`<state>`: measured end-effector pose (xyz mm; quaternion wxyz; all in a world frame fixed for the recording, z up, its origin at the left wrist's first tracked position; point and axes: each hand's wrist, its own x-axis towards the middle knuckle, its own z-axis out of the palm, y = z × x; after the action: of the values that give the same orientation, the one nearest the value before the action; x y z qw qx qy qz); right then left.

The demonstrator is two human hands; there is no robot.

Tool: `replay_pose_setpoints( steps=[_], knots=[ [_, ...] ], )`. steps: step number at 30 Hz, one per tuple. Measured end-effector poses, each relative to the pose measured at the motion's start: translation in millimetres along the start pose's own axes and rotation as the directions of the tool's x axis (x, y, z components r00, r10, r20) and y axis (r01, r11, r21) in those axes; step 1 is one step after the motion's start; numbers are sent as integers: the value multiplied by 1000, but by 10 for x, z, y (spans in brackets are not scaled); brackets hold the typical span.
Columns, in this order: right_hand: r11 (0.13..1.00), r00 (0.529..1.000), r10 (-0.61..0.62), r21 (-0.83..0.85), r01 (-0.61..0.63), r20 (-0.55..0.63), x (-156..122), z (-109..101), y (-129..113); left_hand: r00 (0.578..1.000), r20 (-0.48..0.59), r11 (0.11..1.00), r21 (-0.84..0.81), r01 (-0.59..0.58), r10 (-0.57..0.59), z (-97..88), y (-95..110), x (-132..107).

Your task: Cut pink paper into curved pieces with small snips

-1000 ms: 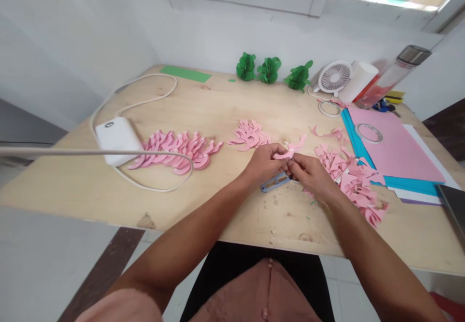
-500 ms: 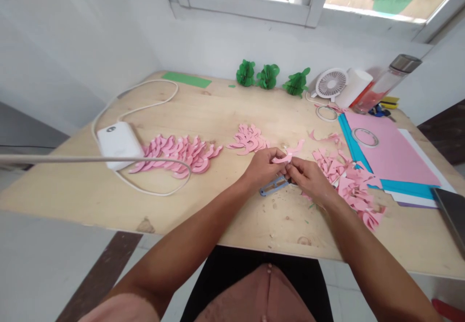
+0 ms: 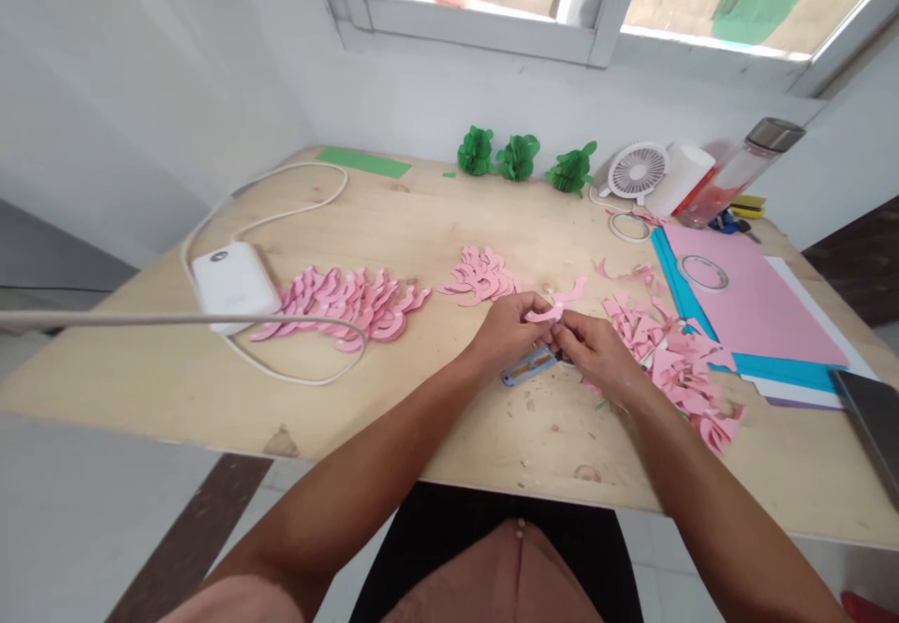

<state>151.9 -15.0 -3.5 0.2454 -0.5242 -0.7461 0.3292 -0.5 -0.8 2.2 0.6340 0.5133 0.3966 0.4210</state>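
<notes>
My left hand [image 3: 507,331] and my right hand [image 3: 596,349] meet at the middle of the wooden table [image 3: 421,229], both pinching a curved pink paper strip [image 3: 562,303] between fingertips. A small blue cutter [image 3: 526,366] lies on the table just under my hands. A row of curled pink paper pieces [image 3: 344,300] lies to the left, and a smaller heap [image 3: 481,274] sits just beyond my left hand. Loose pink paper scraps [image 3: 678,361] are piled to the right of my right hand.
A white power bank [image 3: 234,284] with a looping cable [image 3: 281,211] sits at left. Three green paper pompoms [image 3: 518,156], a small white fan [image 3: 636,171] and a bottle [image 3: 730,173] stand at the back. Pink and blue paper sheets [image 3: 751,300] with a tape ring [image 3: 700,273] lie at right.
The camera has tilted slightly, so the table sits a little lower in view. Both hands stay together on the pink strip with only small finger movement.
</notes>
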Motion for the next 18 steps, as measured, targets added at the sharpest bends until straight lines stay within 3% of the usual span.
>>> replay_pose_setpoints(
  steps=[18],
  knots=[
    [1000,999,-13,-7,13,-50,-1,17,8,1000,-12,999,-37,17,-18,8,42,-7]
  ],
)
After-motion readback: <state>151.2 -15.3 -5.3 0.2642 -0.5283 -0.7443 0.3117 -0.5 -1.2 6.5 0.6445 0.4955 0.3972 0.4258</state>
